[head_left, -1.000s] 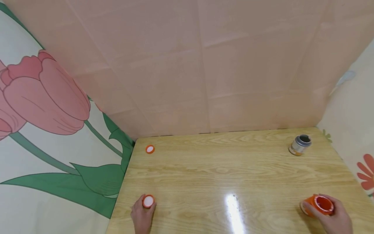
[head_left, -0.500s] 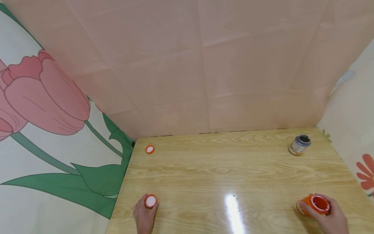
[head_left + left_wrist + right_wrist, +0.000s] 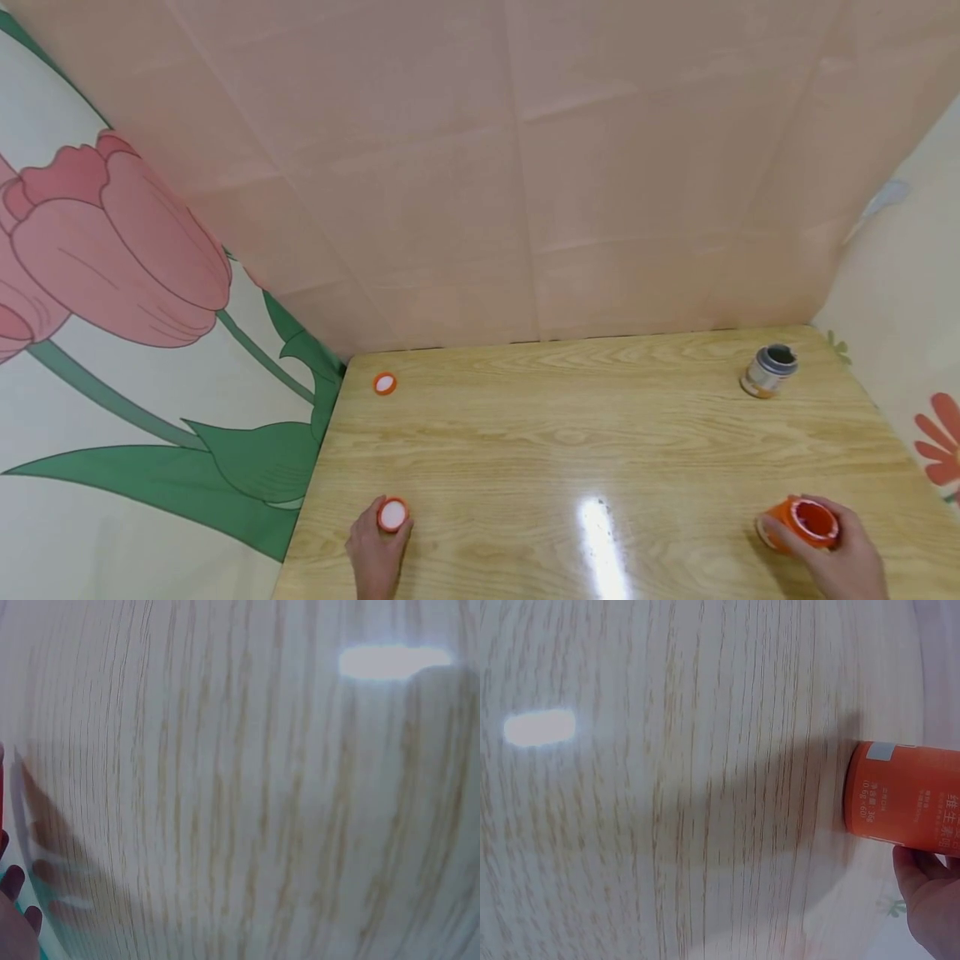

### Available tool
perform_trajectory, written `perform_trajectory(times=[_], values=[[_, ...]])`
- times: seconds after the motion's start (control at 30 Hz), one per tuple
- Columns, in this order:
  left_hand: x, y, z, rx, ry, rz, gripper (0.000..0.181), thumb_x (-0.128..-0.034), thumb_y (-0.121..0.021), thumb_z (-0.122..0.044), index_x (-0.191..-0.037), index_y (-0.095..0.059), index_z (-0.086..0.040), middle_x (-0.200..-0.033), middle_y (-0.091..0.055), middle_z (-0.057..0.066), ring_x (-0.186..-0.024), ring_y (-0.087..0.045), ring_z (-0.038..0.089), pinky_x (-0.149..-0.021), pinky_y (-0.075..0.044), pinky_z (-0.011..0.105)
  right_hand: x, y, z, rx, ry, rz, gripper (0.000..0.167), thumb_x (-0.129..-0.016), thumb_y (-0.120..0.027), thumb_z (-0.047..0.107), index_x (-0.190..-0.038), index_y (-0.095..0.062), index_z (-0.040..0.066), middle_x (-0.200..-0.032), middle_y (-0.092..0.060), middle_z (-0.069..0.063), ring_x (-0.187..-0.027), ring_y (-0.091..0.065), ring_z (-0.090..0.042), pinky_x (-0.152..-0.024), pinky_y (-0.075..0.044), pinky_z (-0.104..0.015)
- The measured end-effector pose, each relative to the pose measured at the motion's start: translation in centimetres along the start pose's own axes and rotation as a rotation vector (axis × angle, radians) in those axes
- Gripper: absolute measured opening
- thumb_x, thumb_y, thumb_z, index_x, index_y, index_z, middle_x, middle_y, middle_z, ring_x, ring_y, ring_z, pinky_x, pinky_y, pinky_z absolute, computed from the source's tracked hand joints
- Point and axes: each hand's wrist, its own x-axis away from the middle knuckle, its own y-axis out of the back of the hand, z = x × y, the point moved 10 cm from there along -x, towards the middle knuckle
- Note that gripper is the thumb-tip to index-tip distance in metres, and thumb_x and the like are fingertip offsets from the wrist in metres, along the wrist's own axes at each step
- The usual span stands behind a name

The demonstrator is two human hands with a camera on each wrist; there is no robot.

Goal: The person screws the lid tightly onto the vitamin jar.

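Observation:
At the front left of the table, my left hand (image 3: 377,550) pinches an orange-rimmed cap (image 3: 393,515), its white round face turned up. Only some fingertips of that hand (image 3: 16,915) show at the left edge in the left wrist view. My right hand (image 3: 847,550) grips an orange bottle (image 3: 787,523) at the front right, thumb and fingers round its sides and its mouth uncovered. In the right wrist view, white print covers the side of the bottle (image 3: 904,796), with the hand (image 3: 934,907) below it.
A second orange-rimmed cap (image 3: 385,383) lies at the back left of the wooden table (image 3: 555,417). A grey-blue-topped jar (image 3: 769,372), uncovered, stands at the back right. Patterned cloth hangs at both sides, and a plain pinkish sheet hangs behind.
My left hand has shifted slightly right with the cap. My right hand has moved slightly left, carrying the bottle. The other cap and the jar have stayed in place.

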Motion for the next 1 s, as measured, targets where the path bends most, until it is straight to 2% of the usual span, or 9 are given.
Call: perform_trajectory(times=[0.13, 0.23, 0.33, 0.43, 0.53, 0.67, 0.87, 0.93, 1.0], values=[[0.0, -0.3, -0.2, 0.000, 0.010, 0.028, 0.059, -0.0644, -0.090, -0.017, -0.116, -0.065, -0.004, -0.108, -0.068, 0.020, -0.103, -0.058, 0.040, -0.086, -0.035, 0.055, 0.1, -0.3, 0.0, -0.004, -0.014, 0.021, 0.107, -0.080, -0.076, 0.055, -0.154, -0.021, 0.002, -0.151, -0.032, -0.029, -0.128, -0.039, -0.045, -0.093, -0.044, -0.057], [0.0, -0.7, -0.3, 0.006, 0.029, 0.060, 0.060, -0.0653, -0.090, -0.017, -0.118, -0.065, -0.005, -0.109, -0.067, 0.019, -0.104, -0.057, 0.039, -0.088, -0.034, 0.054, 0.2, -0.5, 0.2, 0.007, -0.008, 0.034, 0.107, -0.078, -0.076, 0.057, -0.155, -0.023, 0.005, -0.151, -0.034, -0.026, -0.123, -0.043, -0.039, -0.085, -0.046, -0.045], [0.0, -0.9, -0.4, 0.021, 0.036, 0.068, 0.059, -0.0652, -0.091, -0.017, -0.117, -0.065, -0.005, -0.108, -0.067, 0.019, -0.104, -0.057, 0.038, -0.088, -0.034, 0.054, 0.3, -0.5, 0.4, 0.016, 0.024, 0.029, 0.103, -0.075, -0.079, 0.057, -0.152, -0.030, 0.009, -0.146, -0.041, -0.022, -0.104, -0.051, -0.015, -0.075, -0.046, -0.026], [0.1, -0.9, -0.4, 0.032, 0.036, 0.068, 0.059, -0.0645, -0.091, -0.016, -0.117, -0.066, -0.006, -0.108, -0.068, 0.018, -0.104, -0.057, 0.037, -0.089, -0.035, 0.053, 0.4, -0.6, 0.5, 0.022, 0.061, 0.025, 0.096, -0.073, -0.081, 0.056, -0.147, -0.037, 0.014, -0.139, -0.046, -0.018, -0.090, -0.043, 0.005, -0.062, -0.041, -0.013], [0.2, -1.1, -0.4, 0.039, 0.039, 0.082, 0.059, -0.0649, -0.091, -0.016, -0.117, -0.066, -0.005, -0.109, -0.068, 0.018, -0.106, -0.057, 0.037, -0.090, -0.034, 0.052, 0.4, -0.8, 0.4, 0.018, 0.086, 0.027, 0.093, -0.073, -0.081, 0.056, -0.146, -0.039, 0.016, -0.135, -0.048, -0.016, -0.087, -0.038, 0.012, -0.061, -0.039, -0.011], [0.2, -1.3, -0.3, 0.036, 0.056, 0.109, 0.059, -0.0669, -0.091, -0.017, -0.119, -0.065, -0.006, -0.110, -0.068, 0.017, -0.108, -0.056, 0.037, -0.093, -0.034, 0.052, 0.5, -1.0, 0.5, 0.031, 0.122, 0.017, 0.095, -0.074, -0.081, 0.055, -0.146, -0.039, 0.010, -0.128, -0.051, -0.015, -0.084, -0.035, 0.017, -0.060, -0.039, -0.010], [0.4, -1.3, -0.7, 0.028, 0.023, 0.089, 0.059, -0.0644, -0.091, -0.016, -0.116, -0.066, -0.005, -0.107, -0.068, 0.017, -0.103, -0.058, 0.037, -0.091, -0.036, 0.053, 0.6, -1.3, 0.5, 0.019, 0.117, 0.017, 0.095, -0.073, -0.082, 0.054, -0.144, -0.038, 0.009, -0.129, -0.049, -0.015, -0.082, -0.035, 0.017, -0.061, -0.039, -0.010], [0.5, -1.4, -0.8, 0.027, 0.001, 0.075, 0.059, -0.0629, -0.092, -0.015, -0.115, -0.067, -0.005, -0.105, -0.068, 0.017, -0.101, -0.058, 0.036, -0.089, -0.037, 0.052, 0.7, -1.4, 0.6, 0.009, 0.112, 0.018, 0.093, -0.072, -0.083, 0.054, -0.142, -0.039, 0.011, -0.127, -0.051, -0.009, -0.082, -0.036, 0.017, -0.062, -0.039, -0.010], [0.6, -1.4, -1.0, 0.030, -0.024, 0.056, 0.059, -0.0613, -0.092, -0.014, -0.114, -0.067, -0.005, -0.104, -0.069, 0.016, -0.100, -0.059, 0.036, -0.088, -0.038, 0.051, 0.9, -1.5, 0.7, -0.002, 0.115, 0.020, 0.088, -0.072, -0.083, 0.054, -0.140, -0.041, 0.016, -0.118, -0.054, 0.006, -0.083, -0.036, 0.018, -0.063, -0.039, -0.010]])
